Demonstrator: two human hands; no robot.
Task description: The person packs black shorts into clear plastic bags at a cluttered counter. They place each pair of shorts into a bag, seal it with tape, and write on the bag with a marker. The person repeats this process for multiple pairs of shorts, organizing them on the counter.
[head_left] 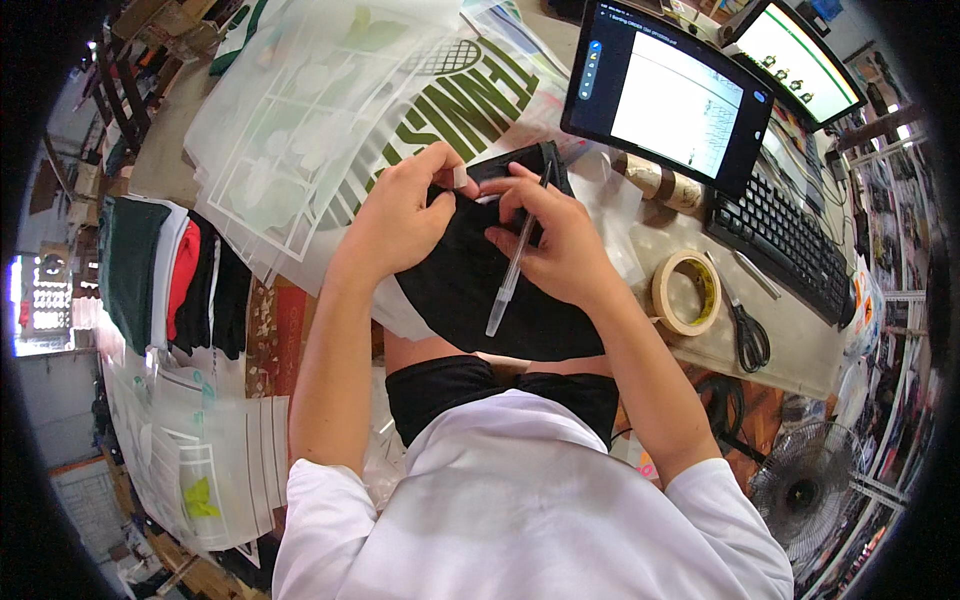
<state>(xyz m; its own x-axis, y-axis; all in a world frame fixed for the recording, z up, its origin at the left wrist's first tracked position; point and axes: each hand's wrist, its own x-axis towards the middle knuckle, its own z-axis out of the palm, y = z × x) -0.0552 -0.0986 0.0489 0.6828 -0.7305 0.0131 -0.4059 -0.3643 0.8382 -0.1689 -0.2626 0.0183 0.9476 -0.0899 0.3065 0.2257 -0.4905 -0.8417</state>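
From the head camera: the left hand (405, 205) pinches a small white tag (461, 178) at the top edge of a black garment (480, 290) lying on the table (650, 240) before the person. The right hand (560, 235) presses the same edge, a clear pen (516, 262) held between its fingers (tip pointing down). Tape roll (686, 292) and scissors (748, 335) lie just right; printed sheets (330, 110) spread behind.

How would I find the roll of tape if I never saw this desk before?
Start at the black keyboard on the right of the table. Just left of its near end lies the roll of tape, flat on the tabletop, with black-handled scissors right beside it. It is the only tan ring with an open hole in the middle.
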